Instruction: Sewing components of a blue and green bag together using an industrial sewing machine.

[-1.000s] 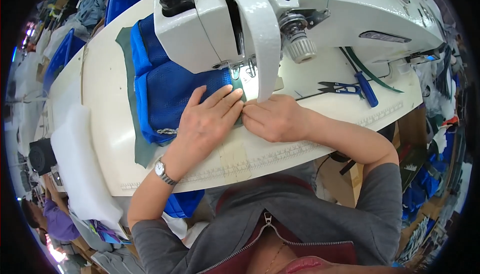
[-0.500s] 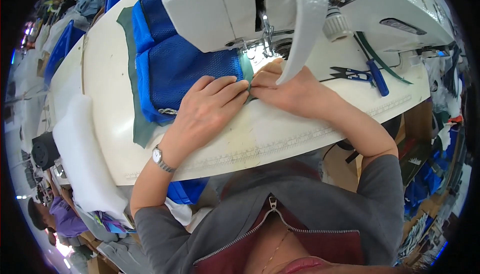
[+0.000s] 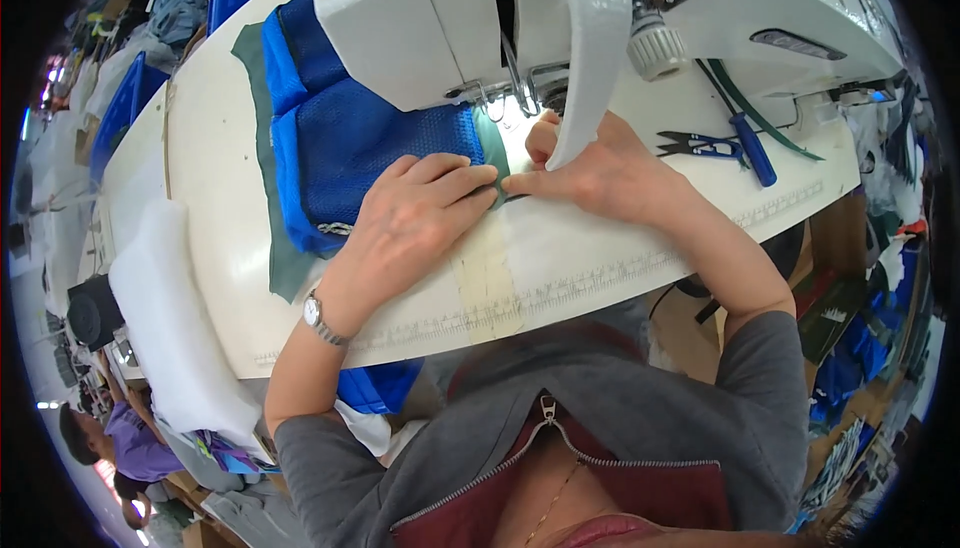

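Observation:
A blue mesh fabric piece (image 3: 390, 138) with a green fabric border (image 3: 490, 143) lies on the sewing machine table, its right edge close to the presser foot. My left hand (image 3: 415, 223) rests over its lower right corner, thumb and index finger closed together on the green edge. Beside it, my right hand (image 3: 610, 173) reaches its thumb to that edge, apart from its bent fingers, and I see nothing between them. Those fingers are partly behind the white curved guard (image 3: 590, 58) of the sewing machine (image 3: 400, 33). A silvery zipper end (image 3: 333, 229) shows at the fabric's lower side.
Thread snips (image 3: 700, 145), a blue-handled screwdriver (image 3: 753, 151) and a green strip (image 3: 750, 108) lie on the right. A printed ruler (image 3: 600, 283) follows the table's front edge. White padding (image 3: 165, 308) stands at the left edge; beyond, a person in purple (image 3: 140, 443) is visible.
My right index finger has drawn back and up from the fabric edge, opening a gap from the thumb. My left hand has barely moved. The view has shifted slightly.

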{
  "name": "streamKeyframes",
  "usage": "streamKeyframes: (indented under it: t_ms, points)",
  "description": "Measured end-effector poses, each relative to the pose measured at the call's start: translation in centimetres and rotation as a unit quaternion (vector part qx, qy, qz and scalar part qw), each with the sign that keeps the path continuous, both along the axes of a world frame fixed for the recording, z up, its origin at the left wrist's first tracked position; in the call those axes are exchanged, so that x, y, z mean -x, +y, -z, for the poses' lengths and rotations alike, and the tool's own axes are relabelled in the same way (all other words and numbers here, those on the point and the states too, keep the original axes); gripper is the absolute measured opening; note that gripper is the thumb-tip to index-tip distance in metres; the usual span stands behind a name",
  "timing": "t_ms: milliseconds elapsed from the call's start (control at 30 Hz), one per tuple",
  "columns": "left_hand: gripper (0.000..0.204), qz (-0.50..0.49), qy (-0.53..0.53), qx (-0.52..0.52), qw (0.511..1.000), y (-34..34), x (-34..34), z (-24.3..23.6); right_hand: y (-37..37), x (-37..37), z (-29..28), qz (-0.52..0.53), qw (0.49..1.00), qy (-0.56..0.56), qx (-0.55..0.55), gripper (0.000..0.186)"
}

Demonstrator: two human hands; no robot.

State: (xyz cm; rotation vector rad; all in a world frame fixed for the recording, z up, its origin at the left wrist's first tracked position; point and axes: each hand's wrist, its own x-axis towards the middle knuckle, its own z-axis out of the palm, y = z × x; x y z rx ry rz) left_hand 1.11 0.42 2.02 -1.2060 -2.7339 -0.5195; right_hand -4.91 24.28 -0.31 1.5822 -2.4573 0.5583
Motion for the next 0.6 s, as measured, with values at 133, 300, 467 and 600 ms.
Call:
streamKeyframes:
  t_ms: [133,300,467,600]
  points:
    - [0.019,-0.02,0.027,-0.021,0.999,0.3,0.3,0.1,-0.2,0.2,-0.3,0.001,0.999,0.023,0.038,0.02]
    - [0.016,-0.062,0.011,-0.075,0.995,0.3,0.3,0.7,0.1,0.7,0.4,-0.027,0.993,0.014,0.112,0.018]
    - [0.017,-0.085,-0.007,-0.095,0.992,0.9,0.3,0.7,0.1,0.1,-0.1,-0.02,0.996,0.013,0.086,0.019]
    - [0.015,-0.106,-0.006,-0.126,0.986,1.2,0.1,1.3,0.0,-0.1,0.1,-0.02,0.997,0.017,0.072,0.022]
